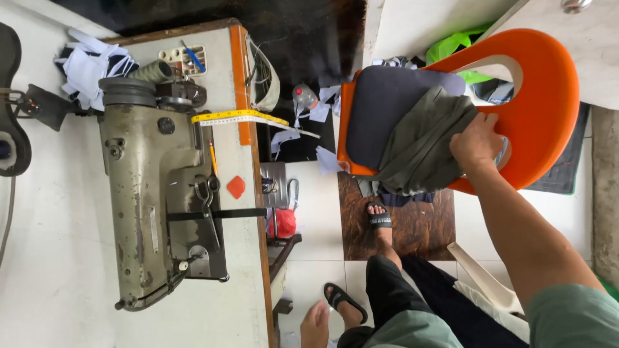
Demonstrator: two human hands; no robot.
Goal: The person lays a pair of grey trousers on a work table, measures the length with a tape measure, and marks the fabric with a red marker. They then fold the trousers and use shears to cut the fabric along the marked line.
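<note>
My right hand [478, 140] reaches out to an orange plastic chair [548, 84] and grips an olive green cloth [422, 145] lying across it. The cloth partly covers a dark grey cushion [387, 106] on the chair's seat. My bare forearm runs down to a green sleeve at the lower right. My left hand is out of the frame. My two feet in black sandals [380, 219] stand on the tiled floor below the chair.
An old grey-green sewing machine [145, 187] sits on a white table [245, 290] with an orange edge. On it lie a yellow tape measure [235, 117], scissors [207, 200] and a pencil. White fabric scraps [87, 64] pile up behind the machine.
</note>
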